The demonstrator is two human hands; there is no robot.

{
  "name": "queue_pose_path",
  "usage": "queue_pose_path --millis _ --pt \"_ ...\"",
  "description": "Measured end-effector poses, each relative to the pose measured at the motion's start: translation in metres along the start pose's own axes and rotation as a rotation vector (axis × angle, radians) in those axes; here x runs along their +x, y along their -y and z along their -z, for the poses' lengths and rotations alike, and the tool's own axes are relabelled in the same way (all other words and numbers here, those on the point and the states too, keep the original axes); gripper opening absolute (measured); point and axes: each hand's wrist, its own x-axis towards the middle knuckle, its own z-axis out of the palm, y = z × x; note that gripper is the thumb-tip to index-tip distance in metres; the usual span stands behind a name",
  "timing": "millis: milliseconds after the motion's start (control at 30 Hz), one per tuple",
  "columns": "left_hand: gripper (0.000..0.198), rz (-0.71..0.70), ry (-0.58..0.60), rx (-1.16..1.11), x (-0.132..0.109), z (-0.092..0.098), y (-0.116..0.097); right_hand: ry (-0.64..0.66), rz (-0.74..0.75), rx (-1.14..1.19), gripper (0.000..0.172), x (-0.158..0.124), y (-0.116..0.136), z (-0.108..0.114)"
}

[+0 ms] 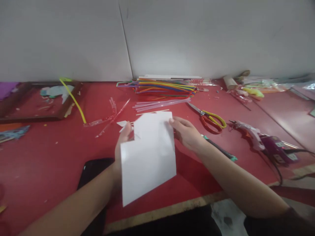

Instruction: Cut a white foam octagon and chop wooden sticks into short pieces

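Note:
A white sheet of paper or thin card [150, 157] with a notch cut from its upper left is held up above the red table. My right hand [187, 132] pinches its upper right edge between thumb and fingers. At the left edge, beside the notch, my left hand [120, 144] is closed on the sheet, with most of its fingers hidden behind. A small white cut piece [121, 124] shows by the left thumb; whether that hand holds it too, I cannot tell. Scissors [209, 118] with red and yellow handles lie beyond my right hand.
Colourful pipe cleaners [164, 87] and pale strips [159, 104] lie at the back. To the right are a cutter-like tool [220, 149] and a glue gun [248, 132] with a cord. A dark phone-like object [95, 168] and a brown tray [31, 118] are at left.

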Motion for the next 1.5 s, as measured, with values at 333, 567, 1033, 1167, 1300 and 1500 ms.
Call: queue_pose_path --millis 333,567,1033,1167,1300,1500 --pt "0.039 0.426 0.078 -0.475 0.014 0.029 0.03 -0.09 -0.168 0.001 0.026 -0.002 -0.019 0.009" --pt "0.025 0.429 0.205 -0.206 0.008 0.02 0.03 0.015 -0.208 -0.047 0.03 -0.007 -0.023 -0.002" --pt "0.03 0.417 0.167 -0.199 0.009 0.016 0.033 0.085 -0.107 -0.09 0.026 -0.001 -0.031 -0.001" --pt "0.03 0.41 0.166 -0.181 0.009 0.016 0.033 0.086 -0.13 -0.081 0.025 -0.001 -0.028 -0.001" --pt "0.027 0.411 0.206 -0.175 0.007 0.015 0.031 0.184 -0.184 -0.076 0.023 -0.001 -0.024 0.002" --pt "0.02 0.414 0.196 -0.099 0.009 0.016 0.032 0.242 -0.175 -0.092 0.023 0.0 -0.024 0.001"
